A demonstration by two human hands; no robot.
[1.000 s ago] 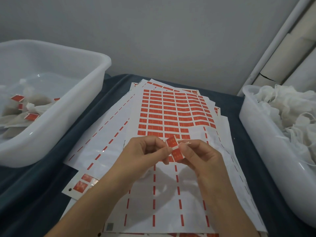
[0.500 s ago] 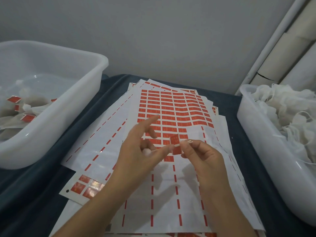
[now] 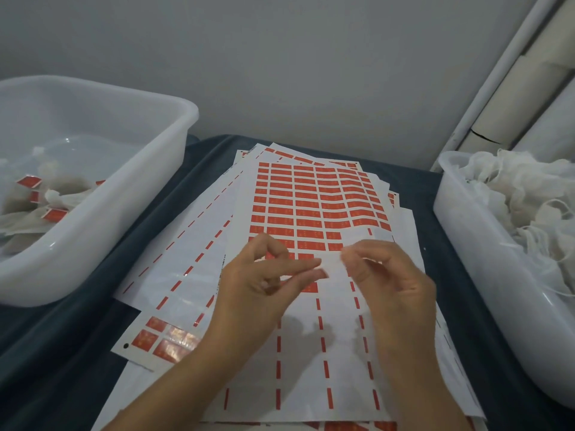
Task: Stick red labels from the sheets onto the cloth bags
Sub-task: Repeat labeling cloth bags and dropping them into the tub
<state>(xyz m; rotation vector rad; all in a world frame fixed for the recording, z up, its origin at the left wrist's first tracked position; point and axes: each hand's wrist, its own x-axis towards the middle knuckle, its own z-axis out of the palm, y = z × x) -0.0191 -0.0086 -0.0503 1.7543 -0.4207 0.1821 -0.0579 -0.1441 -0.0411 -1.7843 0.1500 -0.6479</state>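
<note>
- Our left hand (image 3: 264, 284) and right hand (image 3: 385, 275) hover over the top label sheet (image 3: 311, 206), fingers loosely curled; whether they pinch a label we cannot tell, it's blurred.
- Risk: a peeled label could fold onto itself.
- Unlabelled cloth bags (image 3: 525, 200) wait in the right tub (image 3: 460, 231); reaching over could drag the sheets askew.

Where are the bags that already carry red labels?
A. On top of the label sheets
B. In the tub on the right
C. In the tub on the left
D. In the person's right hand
C: the left tub holds bags with red labels, while the right tub holds only plain white bags.
</note>
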